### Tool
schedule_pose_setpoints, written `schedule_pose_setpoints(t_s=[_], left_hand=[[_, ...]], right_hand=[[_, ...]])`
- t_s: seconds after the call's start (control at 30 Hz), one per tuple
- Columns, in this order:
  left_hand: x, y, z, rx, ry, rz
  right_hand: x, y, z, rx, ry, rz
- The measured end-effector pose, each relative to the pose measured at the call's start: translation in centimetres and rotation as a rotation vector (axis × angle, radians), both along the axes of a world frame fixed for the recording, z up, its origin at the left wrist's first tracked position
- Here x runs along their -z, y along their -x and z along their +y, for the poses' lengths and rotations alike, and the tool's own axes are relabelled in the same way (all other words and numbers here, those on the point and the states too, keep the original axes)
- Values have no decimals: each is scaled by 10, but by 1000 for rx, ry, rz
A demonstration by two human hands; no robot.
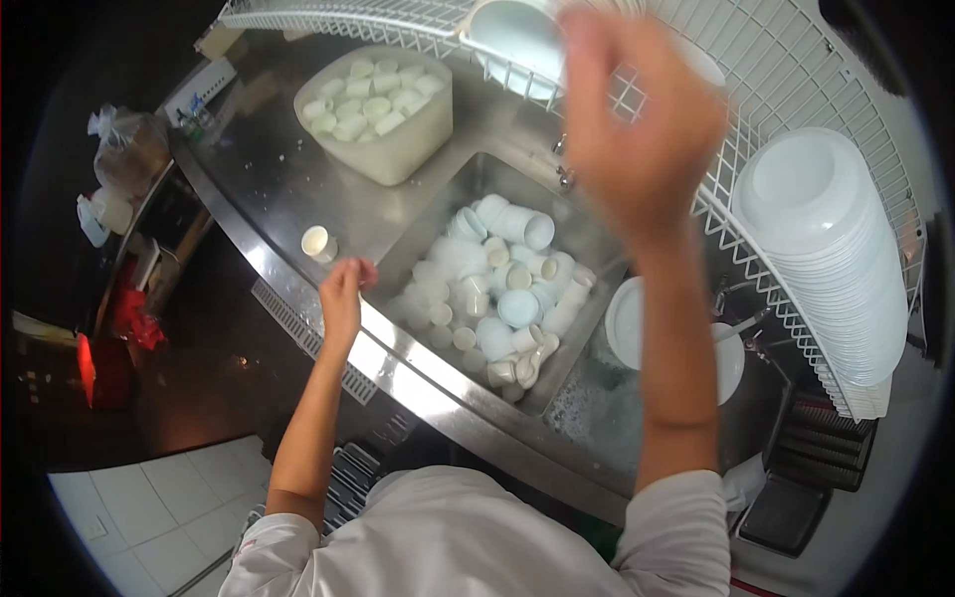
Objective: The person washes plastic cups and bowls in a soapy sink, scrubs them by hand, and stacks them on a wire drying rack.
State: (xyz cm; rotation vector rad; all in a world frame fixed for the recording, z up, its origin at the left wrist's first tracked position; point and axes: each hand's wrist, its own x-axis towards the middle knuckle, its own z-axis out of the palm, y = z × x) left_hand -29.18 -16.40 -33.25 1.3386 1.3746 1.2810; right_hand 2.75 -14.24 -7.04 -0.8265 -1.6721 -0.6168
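My left hand (pixel 343 297) is over the front rim of the steel counter, its fingers curled and apparently holding nothing. Just beyond it a small white cup (pixel 319 243) sits on the counter. My right hand (pixel 642 112) is raised in front of the wire rack, blurred; whether it holds anything cannot be told. Behind its fingers a large pale bowl (pixel 518 45) rests in the rack. Between my arms, the steel sink (pixel 481 175) holds a heap of white cups and bowls (pixel 518 307) with several white spoons (pixel 539 361) near its front corner. A plastic tub (pixel 403 160) filled with small cups stands behind the sink's left side.
The white wire rack (pixel 783 67) curves along the back and right, bearing a tall stack of white bowls (pixel 835 254). Right of the sink is a second basin with foamy water (pixel 589 410) and white plates (pixel 625 321). Taps (pixel 565 177) stand behind the sink. Bags hang at left.
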Motion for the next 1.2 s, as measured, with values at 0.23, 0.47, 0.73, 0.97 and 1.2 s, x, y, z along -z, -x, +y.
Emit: schedule_pose_setpoints(t_s=[0.23, 0.47, 0.73, 0.97, 1.2], left_hand=[[117, 20, -41, 36, -56, 524], [129, 19, -42, 153, -187, 779], [128, 20, -40, 158, -166, 821], [129, 23, -41, 158, -179, 794], [126, 27, -39, 162, -166, 778]], right_hand=[[349, 5, -51, 109, 1297, 163], [537, -23, -75, 145, 1848, 148], [539, 35, -79, -48, 1482, -1236], [539, 29, -58, -55, 1635, -767], [548, -51, 18, 162, 1499, 852]])
